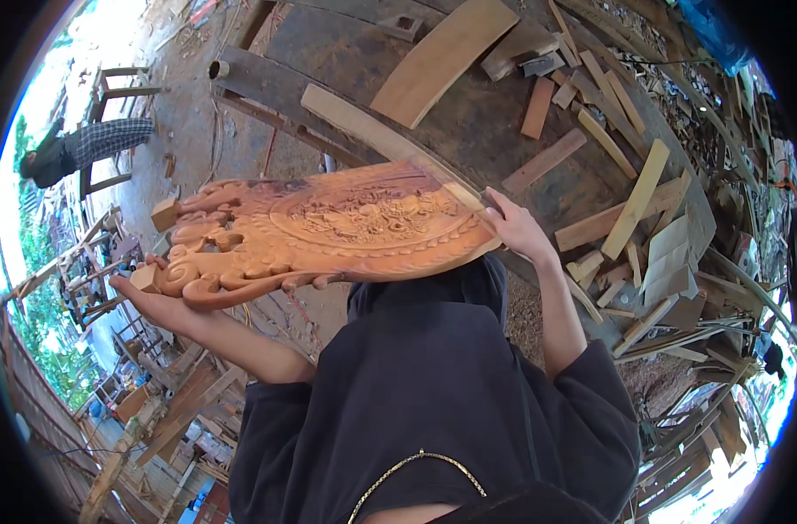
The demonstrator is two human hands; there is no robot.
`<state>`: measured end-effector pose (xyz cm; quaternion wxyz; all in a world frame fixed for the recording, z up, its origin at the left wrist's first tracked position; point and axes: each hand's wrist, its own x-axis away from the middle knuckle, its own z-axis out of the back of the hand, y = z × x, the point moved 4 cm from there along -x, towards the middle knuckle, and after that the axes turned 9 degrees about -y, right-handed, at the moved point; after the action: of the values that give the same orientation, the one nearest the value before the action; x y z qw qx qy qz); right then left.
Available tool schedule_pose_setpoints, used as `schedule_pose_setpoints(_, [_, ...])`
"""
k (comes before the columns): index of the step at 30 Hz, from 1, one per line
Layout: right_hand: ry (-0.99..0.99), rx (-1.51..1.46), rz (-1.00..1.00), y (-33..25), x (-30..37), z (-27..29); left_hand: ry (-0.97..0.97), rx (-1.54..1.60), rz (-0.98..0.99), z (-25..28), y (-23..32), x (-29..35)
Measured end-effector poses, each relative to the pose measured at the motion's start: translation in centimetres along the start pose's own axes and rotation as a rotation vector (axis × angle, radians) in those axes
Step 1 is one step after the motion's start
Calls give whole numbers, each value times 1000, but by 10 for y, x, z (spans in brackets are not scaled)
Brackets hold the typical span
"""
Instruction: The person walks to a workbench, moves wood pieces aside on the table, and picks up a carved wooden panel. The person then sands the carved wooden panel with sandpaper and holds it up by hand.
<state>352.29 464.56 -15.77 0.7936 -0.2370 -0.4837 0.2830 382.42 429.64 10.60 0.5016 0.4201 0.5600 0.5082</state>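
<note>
A carved orange-brown wooden panel point(329, 223) spans both my hands in front of my chest. Its middle bears a raised floral relief, and its left end is cut into scrolls with square wooden blocks at the tips. My left hand point(154, 306) is cupped under the near block at that end, its palm against the wood. At the opposite end, my right hand point(518, 229) grips the straight edge, thumb on top; its other fingers are partly hidden beneath. A pale wooden strip point(372, 131) lies along the bench, running behind the panel's right end.
Beyond the panel stands a dark workbench point(329, 44). On it rest a wide curved board point(446, 59) and several loose offcuts point(538, 106). Scrap wood is heaped at the right. Far left, a person point(89, 147) in checked cloth is beside a wooden frame point(123, 90).
</note>
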Motion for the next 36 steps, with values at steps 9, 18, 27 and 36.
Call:
schedule_pose_setpoints(9, [-312,-70,-32,23,-44,-67,113,-117,25,-12,10,-10])
schedule_pose_setpoints(18, [-272,57,-34,31,-179,-113,42,-132,-34,-23,14,-17])
schedule_pose_setpoints(27, [-287,-208,90,5,-76,-74,56,-161,-19,-15,6,-25])
schedule_pose_setpoints(36, [-304,-244,-47,20,-1,-59,2,-119,33,-5,-5,-38])
